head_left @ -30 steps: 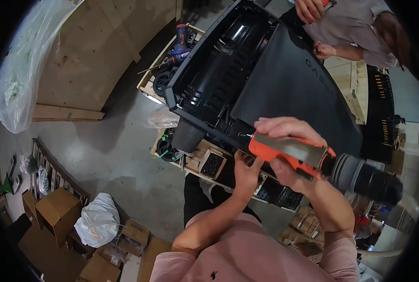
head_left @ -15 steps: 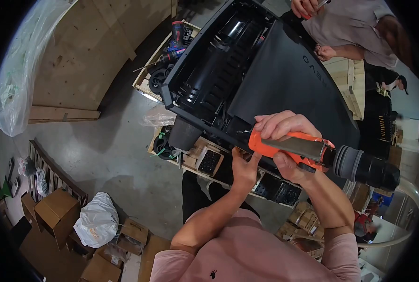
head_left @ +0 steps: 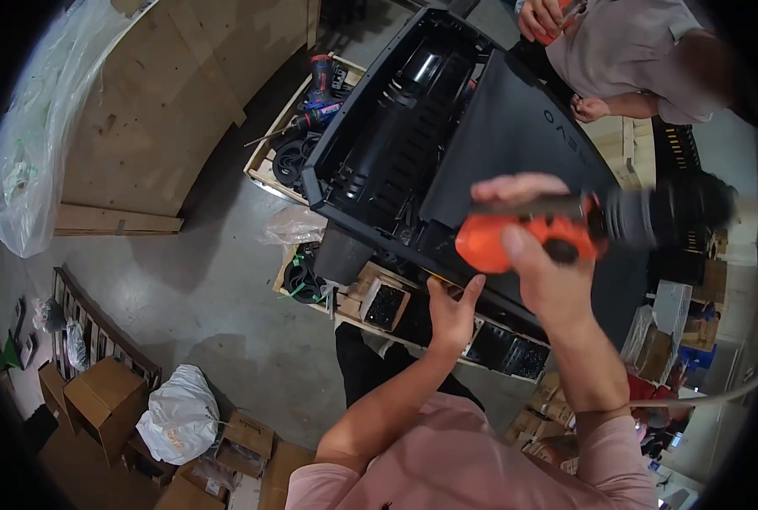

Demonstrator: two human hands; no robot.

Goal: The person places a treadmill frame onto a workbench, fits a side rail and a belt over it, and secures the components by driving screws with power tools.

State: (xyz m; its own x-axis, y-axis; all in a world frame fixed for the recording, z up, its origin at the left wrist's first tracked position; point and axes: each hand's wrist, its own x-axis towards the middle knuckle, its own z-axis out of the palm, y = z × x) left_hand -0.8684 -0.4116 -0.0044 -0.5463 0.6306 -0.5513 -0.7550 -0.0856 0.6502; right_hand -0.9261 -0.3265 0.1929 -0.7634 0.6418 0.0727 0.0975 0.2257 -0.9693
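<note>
My right hand [head_left: 549,268] is closed around an orange air tool [head_left: 485,242] with a black cylinder and a hose at its far end. Motion blurs both tool and fingers. The tool is over the black lid panel [head_left: 515,127] of a large black metal housing [head_left: 311,183], whose open bay shows slotted parts and a shiny tube. At the housing's near edge, my left hand [head_left: 453,319] grips the rim, with thumb and forefinger apart and the other fingers partly hidden. A thin yellow strip shows by its fingertips.
Across the housing a co-worker's hand [head_left: 545,17] holds an orange tool; their other hand [head_left: 590,108] is by the panel. A wooden crate edge [head_left: 264,174] holds power drills [head_left: 321,81]. Below are a box of black hardware [head_left: 387,304], a white bag [head_left: 179,408] and cardboard boxes [head_left: 102,387].
My right hand and the air tool have moved upward, and the tool has turned more level. My left hand stays at the rim. The co-worker's hand with the orange tool has shifted left.
</note>
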